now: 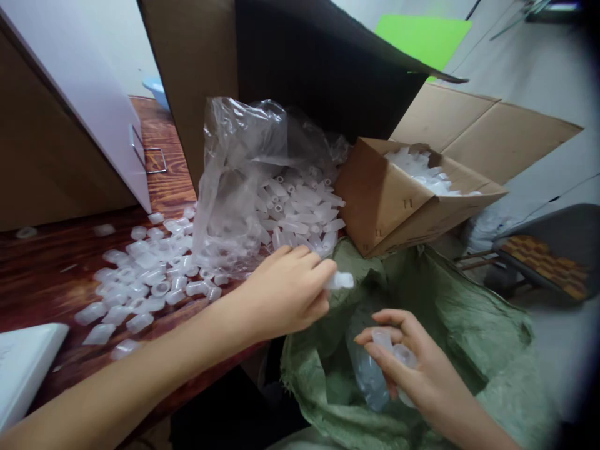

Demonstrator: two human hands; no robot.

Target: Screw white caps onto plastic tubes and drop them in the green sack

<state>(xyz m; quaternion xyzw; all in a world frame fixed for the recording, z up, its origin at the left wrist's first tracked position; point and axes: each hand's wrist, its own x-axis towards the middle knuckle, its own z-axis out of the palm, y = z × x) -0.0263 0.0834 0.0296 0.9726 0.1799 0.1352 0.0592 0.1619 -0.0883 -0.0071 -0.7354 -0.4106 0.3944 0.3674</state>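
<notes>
My left hand (290, 290) is closed around a small translucent white plastic piece (342, 280), whose end sticks out past the thumb and fingers. Over the mouth of a green woven sack (504, 356), my right hand (407, 362) is curled around small translucent plastic caps (404, 356). Just beyond my left hand, a heap of longer translucent plastic tubes (300, 206) spills from a clear plastic bag (234, 187). Many short translucent caps (140, 275) lie loose on the wooden table to the left. Inside the sack a clear plastic bag (368, 369) is partly visible.
A cardboard box (375, 194) of white pieces leans at the table's right edge. Behind the clear bag stands a big open carton (323, 69). A white cabinet door (89, 87) is at left, a white object (30, 369) at lower left, and a chair (553, 250) at right.
</notes>
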